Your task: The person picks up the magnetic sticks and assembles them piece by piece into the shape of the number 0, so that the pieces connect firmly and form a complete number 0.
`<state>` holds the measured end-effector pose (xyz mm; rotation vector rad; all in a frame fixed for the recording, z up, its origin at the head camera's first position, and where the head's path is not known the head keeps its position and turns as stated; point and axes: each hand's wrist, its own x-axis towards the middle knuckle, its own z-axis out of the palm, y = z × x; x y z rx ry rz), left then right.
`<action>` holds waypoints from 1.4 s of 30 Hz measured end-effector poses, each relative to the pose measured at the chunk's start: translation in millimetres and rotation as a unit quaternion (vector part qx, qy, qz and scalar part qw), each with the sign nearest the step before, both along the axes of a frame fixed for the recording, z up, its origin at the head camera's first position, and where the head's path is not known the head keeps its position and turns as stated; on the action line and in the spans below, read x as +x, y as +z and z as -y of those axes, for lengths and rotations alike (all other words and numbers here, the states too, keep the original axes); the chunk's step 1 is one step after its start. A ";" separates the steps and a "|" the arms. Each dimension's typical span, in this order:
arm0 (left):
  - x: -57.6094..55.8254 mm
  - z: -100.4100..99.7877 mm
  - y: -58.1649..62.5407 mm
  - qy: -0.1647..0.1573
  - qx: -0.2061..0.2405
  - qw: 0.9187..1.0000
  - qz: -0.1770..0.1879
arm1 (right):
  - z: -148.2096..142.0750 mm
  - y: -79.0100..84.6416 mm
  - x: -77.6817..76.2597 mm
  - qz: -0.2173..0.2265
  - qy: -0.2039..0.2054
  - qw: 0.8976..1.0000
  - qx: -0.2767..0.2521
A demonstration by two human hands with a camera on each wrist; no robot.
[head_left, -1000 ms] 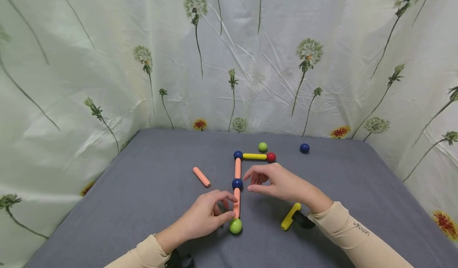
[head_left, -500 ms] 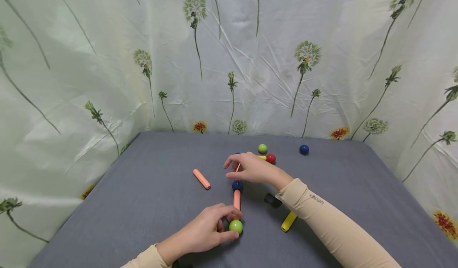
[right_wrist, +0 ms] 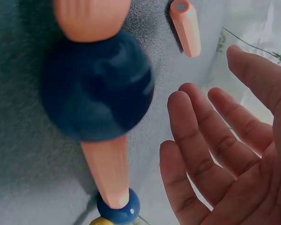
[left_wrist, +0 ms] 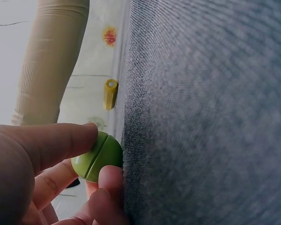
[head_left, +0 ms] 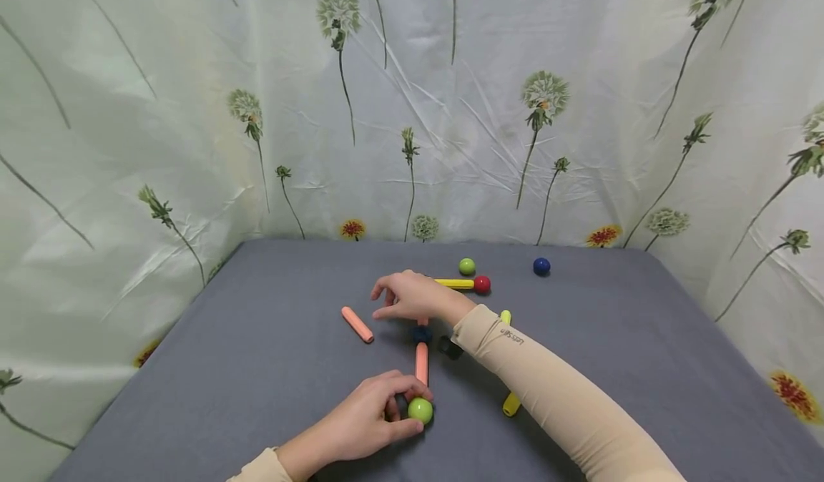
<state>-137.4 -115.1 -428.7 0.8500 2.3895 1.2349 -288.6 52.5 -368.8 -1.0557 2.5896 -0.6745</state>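
Note:
My left hand (head_left: 370, 417) pinches a green ball (left_wrist: 104, 157) between thumb and fingers at the near end of a chain on the cloth. From that ball a pink stick (head_left: 421, 362) runs away to a blue ball (right_wrist: 96, 89). Beyond it come another pink stick (right_wrist: 107, 171) and a second blue ball (right_wrist: 119, 206), both mostly behind my right hand in the head view. My right hand (head_left: 415, 297) hovers over the chain with fingers spread, holding nothing. Just left of its fingertips lies a loose pink stick (head_left: 357, 325), apart from the chain.
A yellow stick (head_left: 455, 284) and a red ball (head_left: 482, 284) form the chain's far arm. Behind lie a loose green ball (head_left: 466, 267) and a blue ball (head_left: 541, 267). My right sleeve (head_left: 547, 375) partly covers a loose yellow stick (head_left: 511, 404). A patterned curtain (head_left: 386, 110) hangs behind.
My right hand has moved left across the chain toward the loose pink stick. My left hand has come down from beside the near pink stick and taken hold of the green ball.

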 end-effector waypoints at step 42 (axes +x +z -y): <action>-0.2 -0.3 -1.6 0.009 0.003 1.000 0.010 | 40.6 1.4 -0.1 -0.026 -0.011 0.990 0.141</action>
